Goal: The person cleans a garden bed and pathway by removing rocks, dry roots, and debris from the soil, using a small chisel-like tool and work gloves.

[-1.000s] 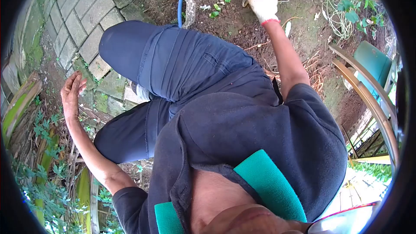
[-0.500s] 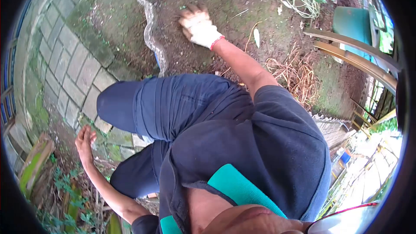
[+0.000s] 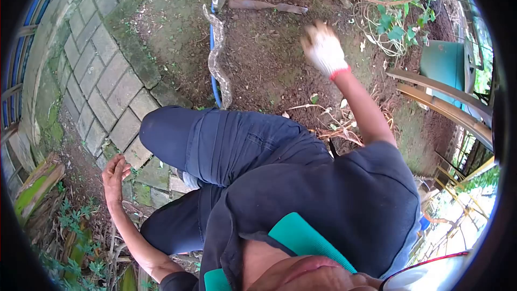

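My right hand [image 3: 325, 49], in a white glove with a red cuff and soil-stained fingertips, is over the bare brown soil [image 3: 264, 54]. Its fingers are slightly blurred but look apart, with nothing visible in them. Near its fingertips a brown stick [image 3: 269, 5] lies on the ground. My left hand [image 3: 114, 177], bare, hangs at the left beside my knees. Its fingers are loosely bent and hold nothing that I can see. Dry stems and leaves [image 3: 342, 124] lie on the soil below my right forearm, partly hidden by my body.
A wavy, mottled grey strip [image 3: 216, 54] runs beside a blue hose [image 3: 214, 83]. Paving blocks [image 3: 102, 86] cover the left. Green vines [image 3: 396, 24], a green container [image 3: 442, 64] and bamboo poles [image 3: 447, 105] stand at the right. A mossy log [image 3: 37, 188] is at lower left.
My gloved right hand has moved right across the soil, away from the mottled strip. The whole view has shifted slightly. My left hand stays beside my knees.
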Demonstrator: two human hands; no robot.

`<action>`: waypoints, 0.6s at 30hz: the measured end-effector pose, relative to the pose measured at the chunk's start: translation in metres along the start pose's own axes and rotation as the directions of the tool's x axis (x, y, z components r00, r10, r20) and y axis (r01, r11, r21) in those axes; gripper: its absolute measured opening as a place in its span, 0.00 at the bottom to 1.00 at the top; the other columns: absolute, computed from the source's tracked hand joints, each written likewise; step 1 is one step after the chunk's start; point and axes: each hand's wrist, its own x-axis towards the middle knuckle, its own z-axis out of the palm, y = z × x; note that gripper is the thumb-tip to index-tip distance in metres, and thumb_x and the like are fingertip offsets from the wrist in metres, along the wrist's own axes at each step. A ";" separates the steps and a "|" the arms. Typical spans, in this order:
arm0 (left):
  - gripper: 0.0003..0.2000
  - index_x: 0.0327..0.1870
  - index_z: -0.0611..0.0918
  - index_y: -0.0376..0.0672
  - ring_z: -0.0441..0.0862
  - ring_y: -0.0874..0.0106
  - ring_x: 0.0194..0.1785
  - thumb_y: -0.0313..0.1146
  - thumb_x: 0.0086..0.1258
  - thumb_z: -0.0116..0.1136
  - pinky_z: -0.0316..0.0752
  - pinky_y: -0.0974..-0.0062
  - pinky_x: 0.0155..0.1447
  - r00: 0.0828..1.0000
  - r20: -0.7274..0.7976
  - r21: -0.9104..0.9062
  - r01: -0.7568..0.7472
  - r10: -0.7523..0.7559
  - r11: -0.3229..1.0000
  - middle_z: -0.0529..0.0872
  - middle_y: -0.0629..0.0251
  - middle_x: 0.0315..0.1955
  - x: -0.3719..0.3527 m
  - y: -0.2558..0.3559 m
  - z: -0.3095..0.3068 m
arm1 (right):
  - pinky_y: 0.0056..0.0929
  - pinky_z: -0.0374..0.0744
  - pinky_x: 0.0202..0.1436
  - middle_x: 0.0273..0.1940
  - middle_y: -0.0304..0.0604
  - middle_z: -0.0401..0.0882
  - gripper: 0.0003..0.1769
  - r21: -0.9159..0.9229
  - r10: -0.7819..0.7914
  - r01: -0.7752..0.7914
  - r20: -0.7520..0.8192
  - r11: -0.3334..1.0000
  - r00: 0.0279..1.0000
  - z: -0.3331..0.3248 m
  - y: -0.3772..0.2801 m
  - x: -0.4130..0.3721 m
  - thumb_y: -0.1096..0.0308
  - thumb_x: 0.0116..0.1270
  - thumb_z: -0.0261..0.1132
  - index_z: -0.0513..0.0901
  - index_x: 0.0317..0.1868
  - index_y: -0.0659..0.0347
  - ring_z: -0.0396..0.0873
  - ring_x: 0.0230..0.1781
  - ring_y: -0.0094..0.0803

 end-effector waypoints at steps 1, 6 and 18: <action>0.21 0.61 0.79 0.33 0.85 0.78 0.41 0.40 0.74 0.61 0.80 0.81 0.44 1.000 -0.010 0.000 0.017 -0.017 1.000 0.85 0.66 0.47 0.000 -0.005 -0.004 | 0.50 0.80 0.48 0.45 0.52 0.76 0.10 0.018 -0.061 0.066 -0.194 0.998 0.979 0.021 0.003 0.036 0.62 0.64 0.62 0.79 0.43 0.57 0.80 0.43 0.52; 0.24 0.62 0.77 0.31 0.84 0.77 0.40 0.41 0.74 0.61 0.80 0.79 0.44 0.989 -0.109 0.000 0.102 -0.101 0.995 0.85 0.63 0.46 -0.022 -0.031 -0.026 | 0.51 0.78 0.55 0.51 0.56 0.80 0.16 -0.104 0.123 -0.139 -0.144 0.985 0.982 0.100 0.051 0.162 0.64 0.62 0.60 0.82 0.50 0.57 0.79 0.51 0.56; 0.19 0.60 0.80 0.34 0.81 0.60 0.58 0.34 0.73 0.61 0.79 0.65 0.57 0.918 -0.226 0.483 -0.185 0.326 0.856 0.83 0.51 0.54 -0.033 0.020 0.013 | 0.44 0.82 0.55 0.56 0.67 0.77 0.21 -0.123 0.189 -0.145 0.564 0.982 0.804 -0.021 -0.008 0.118 0.60 0.65 0.59 0.79 0.54 0.63 0.83 0.50 0.55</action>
